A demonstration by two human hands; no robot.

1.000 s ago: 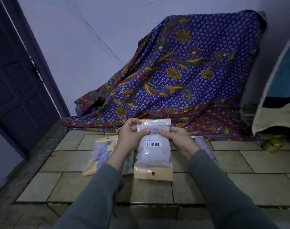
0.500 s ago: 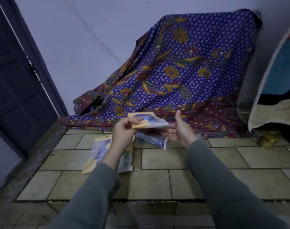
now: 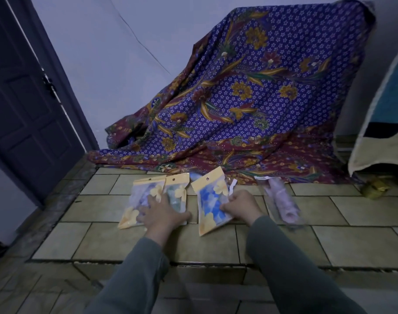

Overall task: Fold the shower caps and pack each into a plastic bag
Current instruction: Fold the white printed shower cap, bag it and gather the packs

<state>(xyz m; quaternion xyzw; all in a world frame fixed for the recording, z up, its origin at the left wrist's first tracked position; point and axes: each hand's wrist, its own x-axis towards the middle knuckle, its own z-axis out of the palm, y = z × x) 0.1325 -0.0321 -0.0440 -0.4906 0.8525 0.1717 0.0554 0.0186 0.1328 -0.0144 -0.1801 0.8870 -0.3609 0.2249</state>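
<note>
**Setting the packed bag down beside the finished ones**

A clear plastic bag with a yellow header card and a blue shower cap inside [image 3: 212, 201] is lying on the tiled floor [image 3: 343, 236], slightly tilted, with its hang-hole end pointing away from the person. Its right edge is gripped by the right hand [image 3: 240, 206], whose fingers are curled around the side of the packet. To its left, two more yellow-headed bags are lying side by side and overlapping: one with a pale lilac cap [image 3: 141, 203] and one with a greenish cap [image 3: 177, 196]. The left hand [image 3: 163, 213] is laid over their lower halves with the fingers spread nearly flat; nothing appears to be pinched, though the fingertips are blurred. A long clear bag holding a rolled pink cap [image 3: 280, 201] is lying well to the right, apart from the others; whether it is finished cannot be told.

The step in hand is judged to be the placing of the blue packet next to the stack. It would be done well if the packet were released flat, header aligned with its neighbours, while the earlier bags are held steady so that the slick plastic is not slid out of line. A small white strip [image 3: 232, 186] is seen at the top right of the blue packet; what it is cannot be told. The patterned purple cloth [image 3: 261, 98] behind is best left undisturbed.
</note>
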